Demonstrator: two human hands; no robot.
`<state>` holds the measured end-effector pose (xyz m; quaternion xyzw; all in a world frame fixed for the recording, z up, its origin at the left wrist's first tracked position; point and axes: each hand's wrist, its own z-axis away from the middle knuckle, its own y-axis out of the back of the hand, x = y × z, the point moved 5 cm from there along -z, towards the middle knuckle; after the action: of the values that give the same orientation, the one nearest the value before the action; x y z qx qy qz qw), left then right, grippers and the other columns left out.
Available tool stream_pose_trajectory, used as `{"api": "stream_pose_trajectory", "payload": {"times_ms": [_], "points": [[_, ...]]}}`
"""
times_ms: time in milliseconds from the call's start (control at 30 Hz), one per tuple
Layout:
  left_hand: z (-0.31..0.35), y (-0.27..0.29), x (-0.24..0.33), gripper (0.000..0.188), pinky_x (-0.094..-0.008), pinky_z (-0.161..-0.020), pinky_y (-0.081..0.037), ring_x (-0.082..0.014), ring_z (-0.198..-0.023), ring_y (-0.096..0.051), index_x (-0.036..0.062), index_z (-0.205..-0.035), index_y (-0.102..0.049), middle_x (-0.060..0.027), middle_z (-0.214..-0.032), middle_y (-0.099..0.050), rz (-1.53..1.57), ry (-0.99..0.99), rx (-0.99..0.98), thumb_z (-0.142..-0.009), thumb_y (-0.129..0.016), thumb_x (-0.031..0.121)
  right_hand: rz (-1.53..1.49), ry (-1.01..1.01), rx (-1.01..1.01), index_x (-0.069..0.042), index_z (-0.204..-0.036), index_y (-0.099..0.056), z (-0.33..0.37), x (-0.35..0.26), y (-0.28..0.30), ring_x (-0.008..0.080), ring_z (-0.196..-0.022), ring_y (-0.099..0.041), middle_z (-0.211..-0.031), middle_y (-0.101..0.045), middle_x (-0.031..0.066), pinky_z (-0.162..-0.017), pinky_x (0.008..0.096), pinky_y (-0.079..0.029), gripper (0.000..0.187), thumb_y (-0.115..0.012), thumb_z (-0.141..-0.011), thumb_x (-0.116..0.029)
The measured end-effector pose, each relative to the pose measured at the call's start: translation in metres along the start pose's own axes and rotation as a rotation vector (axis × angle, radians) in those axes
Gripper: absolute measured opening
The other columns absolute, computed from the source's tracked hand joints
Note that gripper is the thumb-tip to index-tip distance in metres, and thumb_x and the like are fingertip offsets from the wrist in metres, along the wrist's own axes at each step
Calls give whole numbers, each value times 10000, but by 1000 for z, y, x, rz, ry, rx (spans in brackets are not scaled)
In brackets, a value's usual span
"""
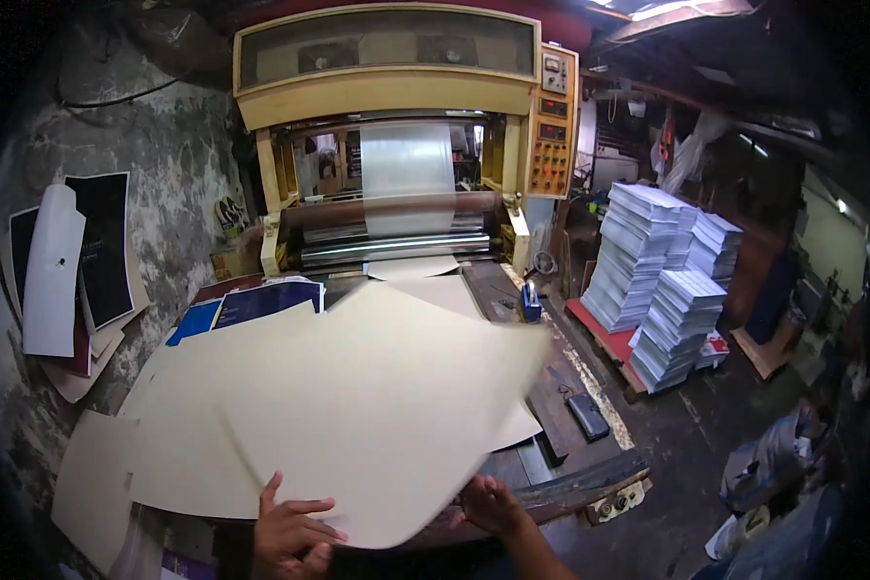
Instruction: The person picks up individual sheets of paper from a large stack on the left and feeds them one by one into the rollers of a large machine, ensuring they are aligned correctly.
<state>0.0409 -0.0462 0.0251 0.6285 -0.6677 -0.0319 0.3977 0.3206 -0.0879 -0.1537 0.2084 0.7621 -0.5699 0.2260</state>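
A large cream sheet of paper (358,406) spreads across the machine's feed table, its right corner raised and blurred by motion. At its near edge is my left hand (295,530), thumb and fingers spread, the fingertips against the paper. My right hand (490,505) is close beside the lower right edge of the sheet, its fingers loosely bent and apart. Whether the right fingertips touch the paper cannot be made out. Other cream sheets (179,387) lie beneath and to the left. Ahead, a paper piece (411,268) lies before the shiny roller (396,249) of the machine.
The yellow machine frame (387,87) stands ahead with a control panel (551,126) and clear film (408,174). Dark blue printed sheets (271,304) lie at left. A dark case (587,416) rests on the table's right. Tall paper stacks (628,256) stand on a red pallet (604,338).
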Motion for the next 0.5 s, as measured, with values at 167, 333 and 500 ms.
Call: {"api": "stream_pose_trajectory", "payload": {"times_ms": [167, 333, 500], "points": [[-14, -8, 30, 147, -632, -1145, -32, -319, -1277, -487, 202, -830, -753, -11, -1006, -710, -204, 123, -132, -803, -650, 303, -69, -141, -67, -57, -1310, -491, 34, -6, 16, 290, -1050, -618, -1211, -594, 179, -766, 450, -566, 537, -581, -916, -410], [-21, -13, 35, 183, -646, -1134, -71, -376, -1363, -368, 154, -886, -736, -94, -1227, -624, -317, 144, -144, -765, -700, 286, 50, -262, 504, -12, -1167, -495, 41, 17, 14, 178, -677, -586, -908, -602, 106, -625, 404, -556, 406, -582, -939, -336], [-13, -4, 6, 324, -602, -1074, -243, -371, -1231, -508, 76, -997, -671, -154, -1170, -631, -424, 55, 81, -771, -697, 306, -2, -251, 692, -21, -1112, -514, 73, 49, 20, 147, -576, -533, -821, -581, 69, -608, 395, -533, 354, -606, -927, -309]]}}
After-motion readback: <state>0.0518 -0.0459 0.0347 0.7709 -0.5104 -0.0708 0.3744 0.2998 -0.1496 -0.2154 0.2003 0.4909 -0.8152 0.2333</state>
